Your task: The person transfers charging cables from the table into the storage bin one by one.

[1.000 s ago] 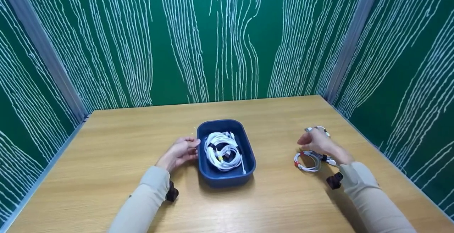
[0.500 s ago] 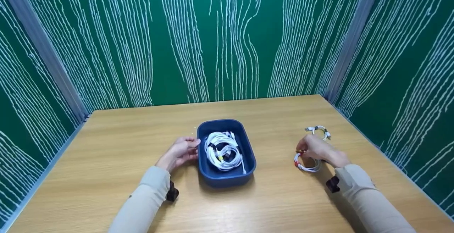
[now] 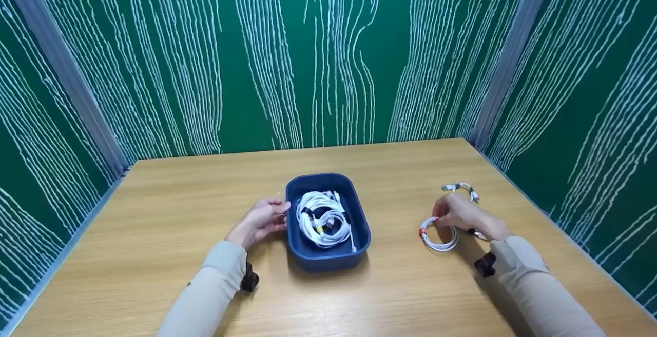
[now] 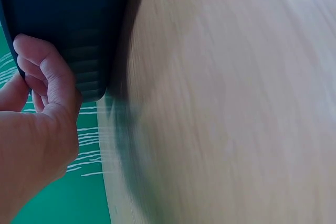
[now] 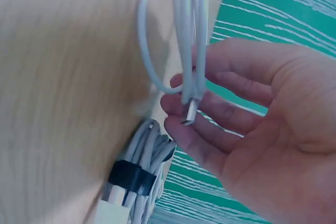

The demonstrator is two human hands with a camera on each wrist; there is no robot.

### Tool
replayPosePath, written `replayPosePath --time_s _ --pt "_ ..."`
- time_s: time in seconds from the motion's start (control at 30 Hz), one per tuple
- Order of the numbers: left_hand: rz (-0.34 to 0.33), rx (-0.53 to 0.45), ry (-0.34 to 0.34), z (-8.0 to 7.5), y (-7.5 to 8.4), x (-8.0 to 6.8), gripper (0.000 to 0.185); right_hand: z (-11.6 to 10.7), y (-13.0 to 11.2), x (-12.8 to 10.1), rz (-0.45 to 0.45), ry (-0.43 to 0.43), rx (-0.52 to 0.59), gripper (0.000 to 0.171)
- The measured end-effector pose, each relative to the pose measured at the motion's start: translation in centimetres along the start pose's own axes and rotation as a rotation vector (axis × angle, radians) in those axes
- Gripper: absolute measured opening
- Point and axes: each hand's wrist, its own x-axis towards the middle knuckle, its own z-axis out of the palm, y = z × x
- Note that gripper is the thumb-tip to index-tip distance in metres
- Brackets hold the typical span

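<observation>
- Blue plastic tray [image 3: 359,224] holds white cables; our left hand [image 3: 259,220] grips its left wall.
- Right of the tray, our right hand [image 3: 459,213] pinches a coiled white cable [image 3: 437,234] (red tie).

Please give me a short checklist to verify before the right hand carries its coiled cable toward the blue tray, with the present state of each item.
1. Right hand grips the coiled white cable with the red tie: ok; the right wrist view shows fingers pinching its strands.
2. Coil stays bundled: ok, though a plug end hangs loose.
3. Left hand steadies the blue tray: ok, fingers curl on its side wall.
4. Room in the tray: cannot tell; white cables already cover most of its floor.
5. Second cable bundle with black tie lies apart from the held coil: ok.
</observation>
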Motion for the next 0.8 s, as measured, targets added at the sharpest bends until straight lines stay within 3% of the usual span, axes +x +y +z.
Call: replayPosePath --time_s 0.13,0.33,0.8 --pt "0.006 0.001 -0.014 -0.1 -0.1 0.1 0.005 -0.4 0.8 0.0 -0.02 -0.011 0.099 0.013" --pt "0.008 0.004 -0.016 -0.1 -0.3 0.3 0.005 -0.6 1.7 -0.2 0.08 -0.083 0.32 0.019" --pt "-0.005 0.001 0.02 -0.1 -0.3 0.3 0.006 -0.2 1.8 0.5 0.199 -0.147 0.588 0.033"
